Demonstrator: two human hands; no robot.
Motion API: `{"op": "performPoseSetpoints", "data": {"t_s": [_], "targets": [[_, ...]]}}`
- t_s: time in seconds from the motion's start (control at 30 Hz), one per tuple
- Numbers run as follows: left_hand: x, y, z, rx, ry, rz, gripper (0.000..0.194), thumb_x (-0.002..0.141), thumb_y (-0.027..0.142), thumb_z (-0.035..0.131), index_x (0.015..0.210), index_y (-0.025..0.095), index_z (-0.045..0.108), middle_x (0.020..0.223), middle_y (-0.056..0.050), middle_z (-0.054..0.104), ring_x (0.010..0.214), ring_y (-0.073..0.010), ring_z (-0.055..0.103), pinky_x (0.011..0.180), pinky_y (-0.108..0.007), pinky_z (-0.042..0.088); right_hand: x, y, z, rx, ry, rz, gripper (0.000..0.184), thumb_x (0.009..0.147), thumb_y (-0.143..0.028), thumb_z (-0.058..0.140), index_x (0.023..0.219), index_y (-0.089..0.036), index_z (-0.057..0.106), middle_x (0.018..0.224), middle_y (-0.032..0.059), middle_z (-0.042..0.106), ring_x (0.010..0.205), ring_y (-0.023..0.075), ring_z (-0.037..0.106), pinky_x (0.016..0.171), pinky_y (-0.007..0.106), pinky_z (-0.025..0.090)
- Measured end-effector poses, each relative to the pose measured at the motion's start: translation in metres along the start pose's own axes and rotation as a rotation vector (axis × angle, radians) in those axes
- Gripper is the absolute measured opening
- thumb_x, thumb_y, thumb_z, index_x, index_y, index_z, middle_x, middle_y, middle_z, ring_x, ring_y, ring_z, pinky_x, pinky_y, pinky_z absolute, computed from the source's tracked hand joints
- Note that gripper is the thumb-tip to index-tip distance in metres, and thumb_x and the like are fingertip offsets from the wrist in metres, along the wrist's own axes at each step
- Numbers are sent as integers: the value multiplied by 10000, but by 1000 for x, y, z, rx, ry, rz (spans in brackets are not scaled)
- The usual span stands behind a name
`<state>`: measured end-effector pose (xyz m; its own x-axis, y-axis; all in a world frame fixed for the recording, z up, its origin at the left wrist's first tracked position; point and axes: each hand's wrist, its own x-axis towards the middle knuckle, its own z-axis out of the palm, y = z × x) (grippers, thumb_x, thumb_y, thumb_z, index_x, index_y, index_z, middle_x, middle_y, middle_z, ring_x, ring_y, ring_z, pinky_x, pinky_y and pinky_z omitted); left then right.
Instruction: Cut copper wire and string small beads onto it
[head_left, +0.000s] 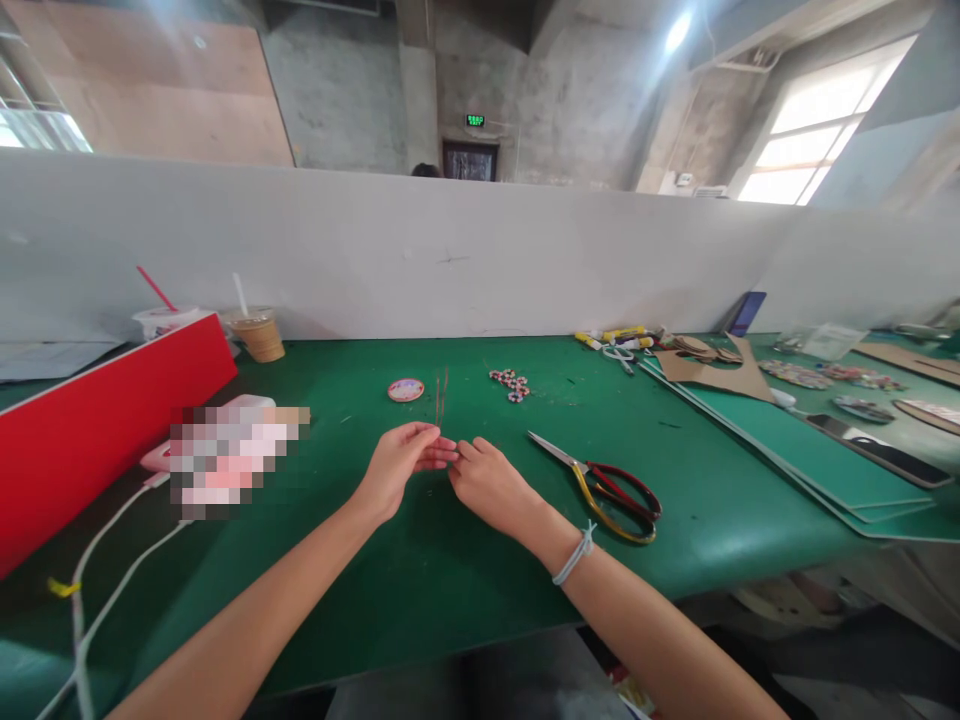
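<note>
My left hand (405,462) is closed, its thumb and forefinger pinching thin reddish-brown strands (439,398) whose ends stick up above the fingers. Whether they are wire or cord I cannot tell. Right beside it, my right hand (491,482) is closed too, its fingertips meeting the left fingers; what lies in its pinch is hidden. Just beyond the hands rests a small round patterned disc (406,390). Farther right is a cluster of small patterned round pieces (513,384). Scissors (600,488) with red and yellow handles lie right of my right hand, blades pointing away to the left.
A red panel (112,430) and a blurred pink item (232,450) with white cables occupy the left. Drink cups (259,335) stand by the grey partition (480,260). On the right are green boards (772,430), cardboard (720,370), yellow-handled tools (622,335) and a phone (877,450).
</note>
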<state>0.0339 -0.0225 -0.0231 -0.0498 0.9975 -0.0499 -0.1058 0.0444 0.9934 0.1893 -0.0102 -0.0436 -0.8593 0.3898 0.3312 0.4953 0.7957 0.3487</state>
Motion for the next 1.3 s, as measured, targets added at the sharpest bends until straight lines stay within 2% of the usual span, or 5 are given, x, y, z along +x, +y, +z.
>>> {"op": "performPoseSetpoints", "data": {"t_s": [0.47,0.67,0.83,1.03,1.3], "targets": [[4,-1,-3,-94,35,61,168,773,295,656,759,134,613,731,-53,705,720,-181,687,695,-281,522,-5,9,4,77,-49,85,90,832,-142,518,865,-108,595,838,112,589,895,244,492,706,340,431],[5,2,-6,-221,21,70,142,763,278,679,760,146,626,779,-52,721,797,-182,687,756,-287,532,-12,30,-2,257,162,560,61,741,-112,506,744,-169,528,788,74,576,824,217,507,696,316,420],[6,1,-8,-235,9,62,130,739,267,705,746,146,659,807,-48,723,837,-177,679,805,-287,527,-13,40,-6,872,463,823,35,725,-155,506,712,-188,506,676,-3,555,625,138,515,605,265,426],[4,0,-6,-187,8,54,158,710,274,727,753,128,685,831,-82,732,853,-197,681,850,-321,515,-10,32,-15,1604,617,689,99,742,-223,555,725,-197,460,687,-4,580,623,126,569,440,201,392],[2,-3,-4,-147,20,50,187,680,265,746,773,110,701,817,-101,738,842,-211,682,850,-343,515,-10,19,-24,1570,590,599,66,787,-185,525,765,-193,463,733,31,667,685,138,626,526,223,457]]}}
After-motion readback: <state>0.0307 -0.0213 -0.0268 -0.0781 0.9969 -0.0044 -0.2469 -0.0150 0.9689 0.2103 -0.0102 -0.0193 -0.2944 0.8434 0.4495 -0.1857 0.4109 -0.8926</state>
